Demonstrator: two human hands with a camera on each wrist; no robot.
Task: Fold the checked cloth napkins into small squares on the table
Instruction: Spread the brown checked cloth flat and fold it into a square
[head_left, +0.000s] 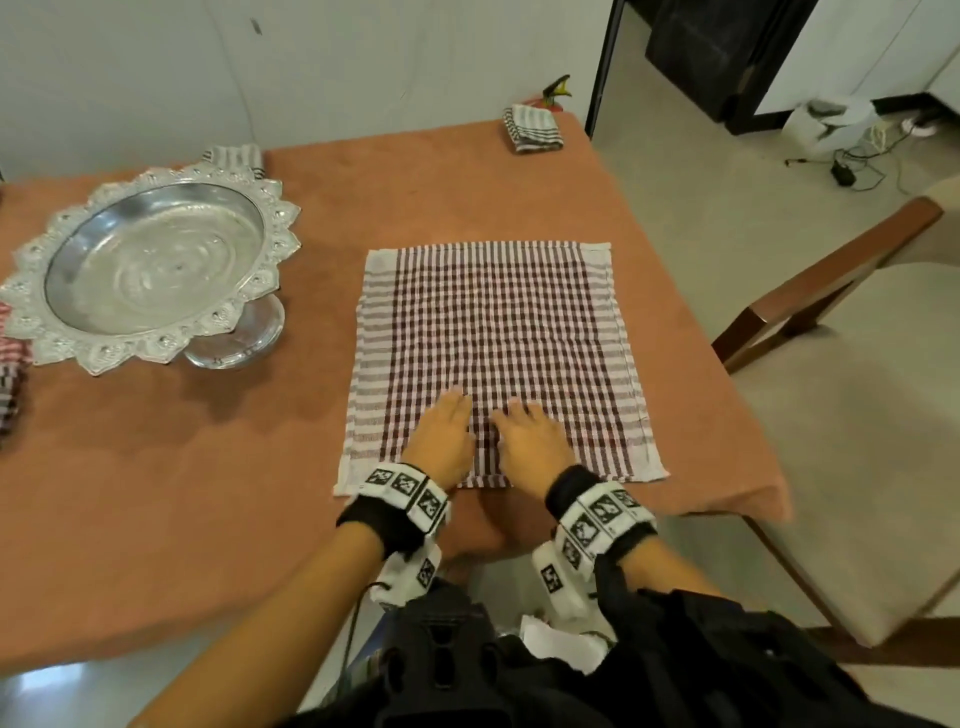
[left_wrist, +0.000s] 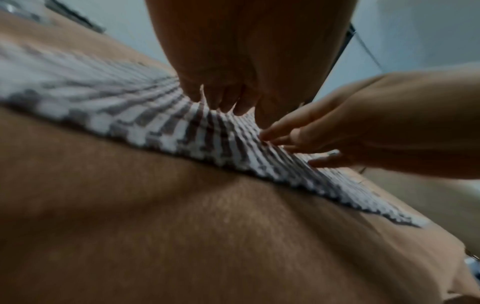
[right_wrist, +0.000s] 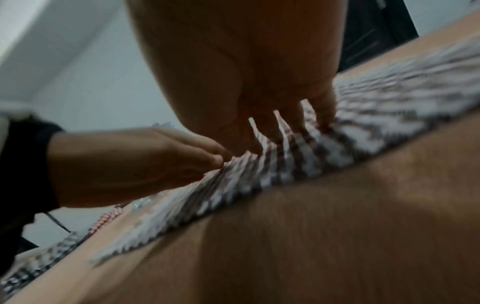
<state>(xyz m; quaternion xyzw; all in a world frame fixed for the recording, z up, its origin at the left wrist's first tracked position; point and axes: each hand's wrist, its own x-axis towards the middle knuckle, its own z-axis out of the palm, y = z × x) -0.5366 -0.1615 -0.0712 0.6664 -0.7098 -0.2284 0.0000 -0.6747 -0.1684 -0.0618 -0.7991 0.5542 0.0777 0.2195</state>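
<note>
Both hands are down flat on the checked napkin (head_left: 491, 358), side by side near its 6 o'clock hem: left hand (head_left: 445, 436) a touch toward 7, right hand (head_left: 530, 441) a touch toward 5, fingers straight and pointing to 12. Neither one is pinching anything, they're just pressing palms-down, and the wrist views show the fingertips (left_wrist: 228, 105) resting on the weave with a little ripple between the two hands.

So the bulk of the cloth runs away from the hands toward 12 o'clock. It's pretty much square, no real long axis, so the first fold could go either way. The near hem is right under the wrists, and the far hem is a reach. The right hand is closer to the 3 o'clock hem, the left to the 9 o'clock one. My guess is this is the smoothing pass before the first fold.

The napkin itself is fully opened out, single layer, lying on the orange-covered table (head_left: 182, 467) near its right side: dark maroon and white check in the middle, plain striped bands down both sides, and corners fairly square.
</note>
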